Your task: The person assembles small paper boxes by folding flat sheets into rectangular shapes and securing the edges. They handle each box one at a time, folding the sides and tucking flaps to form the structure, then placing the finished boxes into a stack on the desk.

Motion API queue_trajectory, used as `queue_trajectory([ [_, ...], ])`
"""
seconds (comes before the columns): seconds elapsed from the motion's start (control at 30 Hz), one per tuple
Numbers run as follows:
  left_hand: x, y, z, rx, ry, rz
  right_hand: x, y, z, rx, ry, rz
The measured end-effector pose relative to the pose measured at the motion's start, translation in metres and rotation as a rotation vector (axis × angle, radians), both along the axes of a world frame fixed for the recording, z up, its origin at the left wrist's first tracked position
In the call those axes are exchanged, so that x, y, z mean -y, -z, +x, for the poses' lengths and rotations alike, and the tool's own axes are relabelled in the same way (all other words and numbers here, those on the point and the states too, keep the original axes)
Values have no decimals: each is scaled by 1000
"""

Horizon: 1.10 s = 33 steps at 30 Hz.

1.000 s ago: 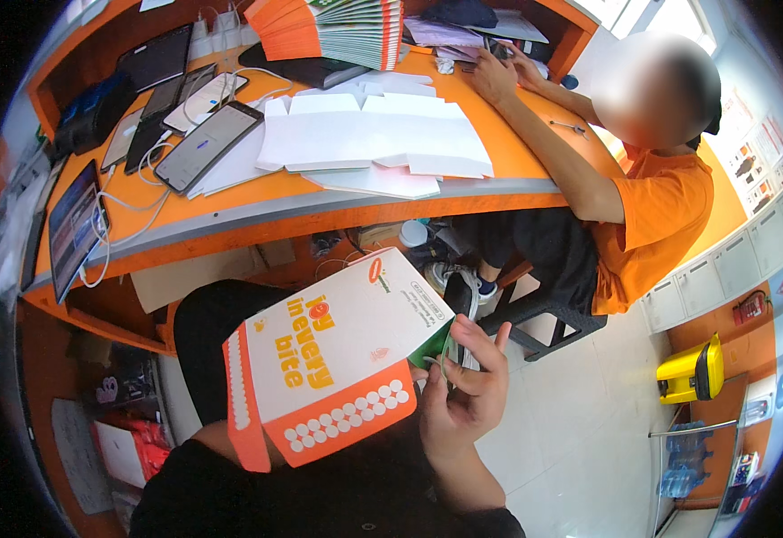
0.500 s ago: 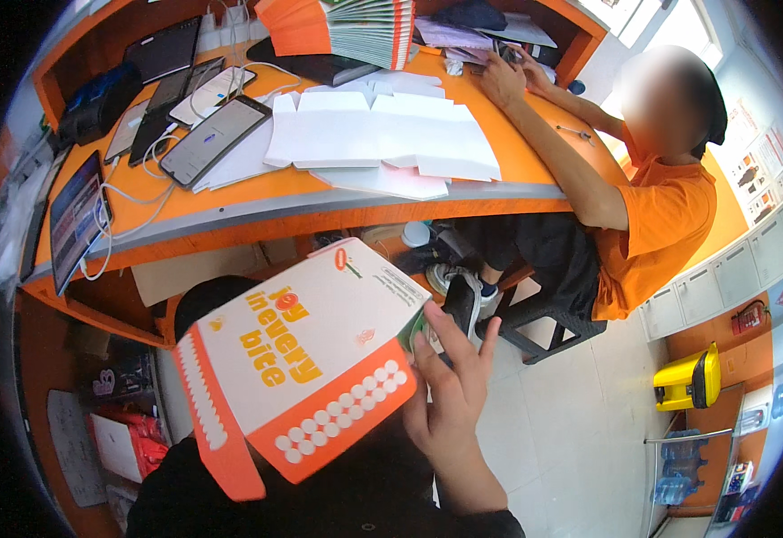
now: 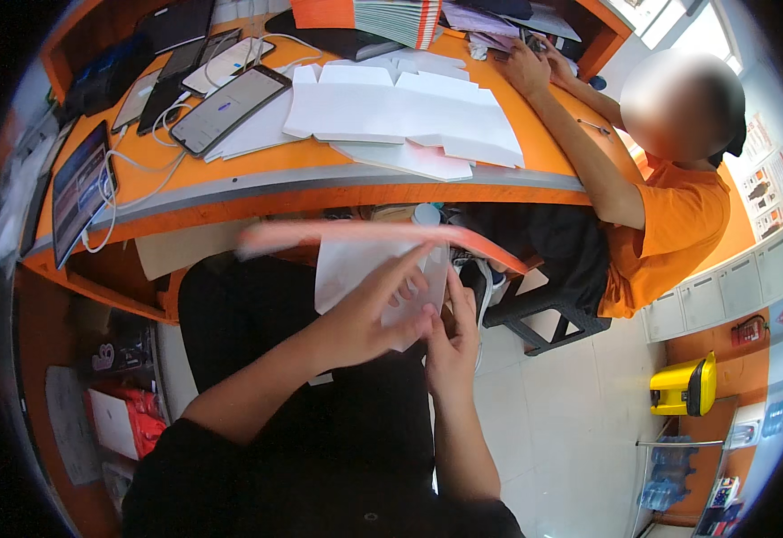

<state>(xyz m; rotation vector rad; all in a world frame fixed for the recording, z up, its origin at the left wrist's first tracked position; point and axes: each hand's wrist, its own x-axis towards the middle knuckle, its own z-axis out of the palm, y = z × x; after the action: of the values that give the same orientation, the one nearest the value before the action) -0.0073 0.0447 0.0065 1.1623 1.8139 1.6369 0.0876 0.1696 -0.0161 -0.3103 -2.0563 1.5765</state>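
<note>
An orange-and-white paper box (image 3: 336, 273), partly folded and blurred along its orange edge, is held above my lap. Its whitish side panels face me. My left hand (image 3: 375, 314) reaches across from the left, thumb and fingers closed on a panel. On the box's right side, my right hand (image 3: 452, 345) grips the panel edge with its thumb and fingers, close to the left fingertips. Parts of the fingers are hidden behind the card.
Flat white carton blanks (image 3: 400, 108) lie on the orange desk (image 3: 275, 168), beside a phone (image 3: 230, 112), a tablet (image 3: 82, 193) and cables. Behind them stand stacked folded cartons (image 3: 396, 22). A person in an orange shirt (image 3: 687, 206) sits at right on a black stool (image 3: 544, 318).
The box has tipped so its printed face no longer shows and its whitish sides do. My left hand has come into view on it; my right hand has closed on its edge.
</note>
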Motion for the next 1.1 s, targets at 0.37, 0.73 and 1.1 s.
queue_trajectory([
  [0.37,9,67,-10,-123,-34,-11,-5,19,-8,-37,53,-395],
  [0.73,13,105,-7,739,144,257,-3,16,-11,59,-70,83],
  [1.1,5,59,11,546,-227,176,5,9,-12,-46,-97,-129],
])
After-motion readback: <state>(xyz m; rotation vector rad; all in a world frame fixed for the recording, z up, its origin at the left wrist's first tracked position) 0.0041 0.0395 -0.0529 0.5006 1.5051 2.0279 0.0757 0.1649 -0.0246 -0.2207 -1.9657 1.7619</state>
